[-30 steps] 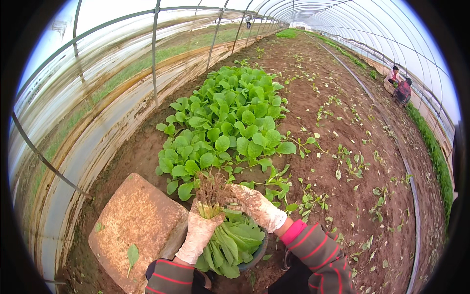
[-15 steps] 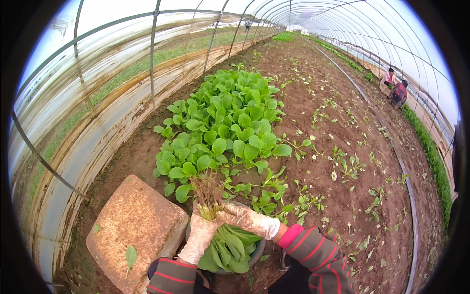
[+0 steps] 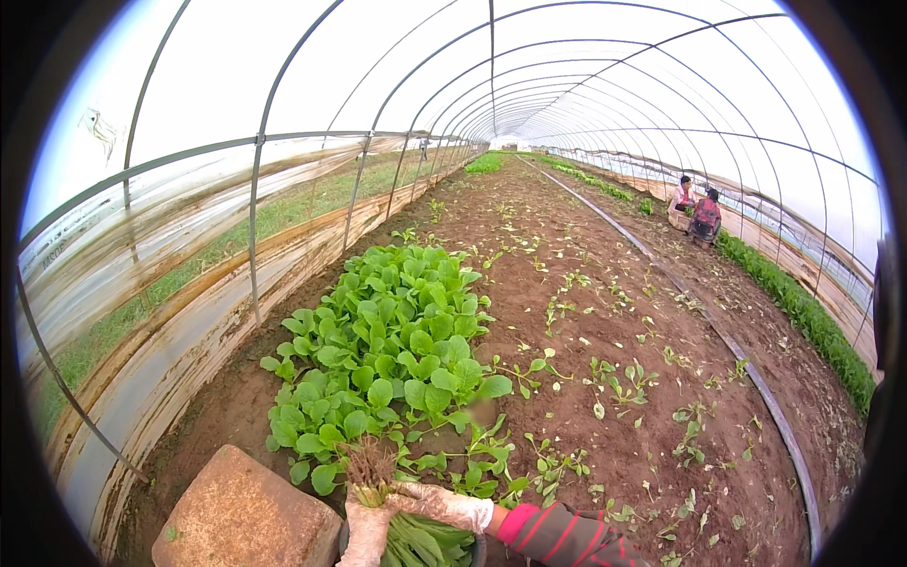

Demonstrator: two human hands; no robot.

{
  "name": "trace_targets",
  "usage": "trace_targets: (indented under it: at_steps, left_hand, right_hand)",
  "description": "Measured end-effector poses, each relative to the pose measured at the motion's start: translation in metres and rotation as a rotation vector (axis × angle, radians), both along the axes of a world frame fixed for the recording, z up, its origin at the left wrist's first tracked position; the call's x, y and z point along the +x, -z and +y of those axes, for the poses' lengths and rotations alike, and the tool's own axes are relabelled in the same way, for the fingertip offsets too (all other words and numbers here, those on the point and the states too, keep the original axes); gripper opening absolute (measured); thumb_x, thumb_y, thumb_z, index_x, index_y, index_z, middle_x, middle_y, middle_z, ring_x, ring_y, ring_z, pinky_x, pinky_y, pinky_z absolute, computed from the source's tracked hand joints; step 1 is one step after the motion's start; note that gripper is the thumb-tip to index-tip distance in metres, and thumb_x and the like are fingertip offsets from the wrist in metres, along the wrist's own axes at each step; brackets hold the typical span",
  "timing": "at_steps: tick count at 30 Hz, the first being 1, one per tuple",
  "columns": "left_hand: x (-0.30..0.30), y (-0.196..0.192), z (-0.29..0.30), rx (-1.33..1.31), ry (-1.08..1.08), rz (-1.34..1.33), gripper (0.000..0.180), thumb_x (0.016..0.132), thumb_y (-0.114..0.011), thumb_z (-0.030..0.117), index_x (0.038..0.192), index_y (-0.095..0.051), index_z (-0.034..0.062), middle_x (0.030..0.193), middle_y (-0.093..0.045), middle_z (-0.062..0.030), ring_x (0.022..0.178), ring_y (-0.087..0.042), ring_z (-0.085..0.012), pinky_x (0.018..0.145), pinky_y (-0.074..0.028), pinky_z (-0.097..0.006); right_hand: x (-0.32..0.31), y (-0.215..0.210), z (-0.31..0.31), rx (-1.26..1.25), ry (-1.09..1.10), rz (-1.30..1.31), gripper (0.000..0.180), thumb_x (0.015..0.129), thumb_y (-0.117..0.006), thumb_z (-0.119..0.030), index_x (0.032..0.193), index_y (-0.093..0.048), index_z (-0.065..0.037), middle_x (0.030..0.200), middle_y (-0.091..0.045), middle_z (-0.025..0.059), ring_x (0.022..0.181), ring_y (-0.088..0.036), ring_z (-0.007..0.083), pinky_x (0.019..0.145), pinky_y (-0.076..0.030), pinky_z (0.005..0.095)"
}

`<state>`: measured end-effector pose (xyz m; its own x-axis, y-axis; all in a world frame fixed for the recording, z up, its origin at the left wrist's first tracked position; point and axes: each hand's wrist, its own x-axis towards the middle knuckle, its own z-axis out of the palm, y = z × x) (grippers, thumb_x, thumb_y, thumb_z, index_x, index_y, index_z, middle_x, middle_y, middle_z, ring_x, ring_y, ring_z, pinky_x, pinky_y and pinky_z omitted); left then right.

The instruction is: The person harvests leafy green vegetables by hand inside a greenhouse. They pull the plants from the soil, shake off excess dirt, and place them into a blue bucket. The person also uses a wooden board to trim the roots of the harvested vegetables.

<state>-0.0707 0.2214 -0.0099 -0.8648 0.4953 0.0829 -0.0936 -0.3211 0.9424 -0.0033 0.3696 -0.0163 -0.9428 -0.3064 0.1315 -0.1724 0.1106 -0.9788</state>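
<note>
Low at the front, a bunch of leafy greens (image 3: 425, 542) hangs with its brown roots up and its leaves down. My left hand (image 3: 366, 531), in a soiled pale glove, is closed round the stems just below the roots. From the right, my right hand (image 3: 442, 505), gloved alike, grips the same stems with its fingertips. Under the leaves shows part of the rim of a bucket (image 3: 479, 551); the rest is cut off or covered. A small brown blur hangs in front of the plants, too smeared to name.
A worn, soil-stained block (image 3: 248, 510) stands at the left of the bucket. Ahead grows a dense patch of leafy plants (image 3: 383, 345). Pulled leaves litter the brown soil (image 3: 605, 378). A pale hose (image 3: 699, 302) runs lengthwise. Two people (image 3: 704, 217) crouch far right beneath the hooped tunnel.
The view has tilted up, so my hands and the bunch sit lower in the picture. Both hands stay on the stems. The small brown blur is new.
</note>
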Motion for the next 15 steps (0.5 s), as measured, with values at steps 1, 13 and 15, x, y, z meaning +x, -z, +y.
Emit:
trace_targets:
  at_steps: [1, 13, 15]
  left_hand:
    - [-0.004, 0.004, 0.0, 0.04, -0.023, -0.047, 0.066, 0.06, -0.063, -0.017, 0.118, -0.039, 0.0024, 0.109, -0.052, -0.0097, 0.092, -0.056, -0.019, 0.073, -0.051, -0.03]
    - [-0.015, -0.008, 0.004, 0.032, -0.105, -0.194, 0.062, 0.067, -0.056, -0.017, 0.122, -0.037, 0.0028, 0.109, -0.049, -0.0116, 0.094, -0.052, -0.0202, 0.08, -0.048, -0.032]
    - [-0.007, -0.023, 0.007, 0.031, -0.118, -0.207, 0.063, 0.066, -0.056, -0.018, 0.122, -0.036, 0.0021, 0.109, -0.048, -0.0111, 0.093, -0.052, -0.0201, 0.08, -0.048, -0.032]
  right_hand:
    - [-0.003, 0.0, -0.001, 0.081, -0.008, 0.061, 0.048, 0.093, -0.038, -0.036, 0.136, -0.029, -0.017, 0.142, -0.02, 0.013, 0.127, -0.027, 0.0234, 0.104, -0.025, 0.0323]
    - [0.0, -0.105, 0.025, -0.036, 0.713, -0.035, 0.075, 0.083, -0.057, -0.023, 0.14, -0.01, -0.01, 0.095, -0.059, 0.0075, 0.086, -0.054, 0.0176, 0.081, -0.043, 0.0286]
    - [-0.004, -0.14, 0.037, 0.025, 0.76, 0.188, 0.078, 0.083, -0.056, -0.023, 0.141, -0.006, -0.011, 0.093, -0.06, 0.0097, 0.084, -0.056, 0.0213, 0.081, -0.042, 0.0297]
